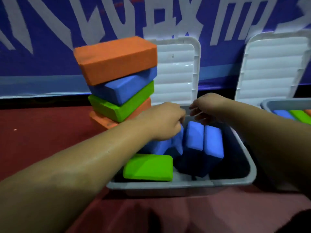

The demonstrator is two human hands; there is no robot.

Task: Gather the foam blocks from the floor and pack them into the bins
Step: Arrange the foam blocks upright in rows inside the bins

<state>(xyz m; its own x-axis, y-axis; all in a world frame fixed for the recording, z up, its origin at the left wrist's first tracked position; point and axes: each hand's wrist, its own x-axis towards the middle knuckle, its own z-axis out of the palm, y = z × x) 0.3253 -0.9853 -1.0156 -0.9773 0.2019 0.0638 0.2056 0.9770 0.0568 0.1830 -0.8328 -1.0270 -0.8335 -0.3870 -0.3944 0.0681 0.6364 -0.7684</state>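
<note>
A grey bin (185, 186) stands on the red floor in front of me. Inside it lie a green foam block (149, 167) at the front left and two blue blocks on edge, one (193, 137) beside the other (213, 142). My left hand (163, 121) grips a further blue block (161, 145) at the bin's left side. My right hand (204, 105) hovers over the bin's back with fingers loosely curled, holding nothing. To the left of the bin stands a stack of blocks: orange (116, 60) on top, blue (126, 88), green (117, 105), orange (107, 121) at the bottom.
The bin's white lid (176, 71) stands open against a blue banner wall. A second grey bin (276, 103) at the right edge holds blue, green and orange blocks, with its white lid (272, 64) open behind it. Red floor spreads to the left.
</note>
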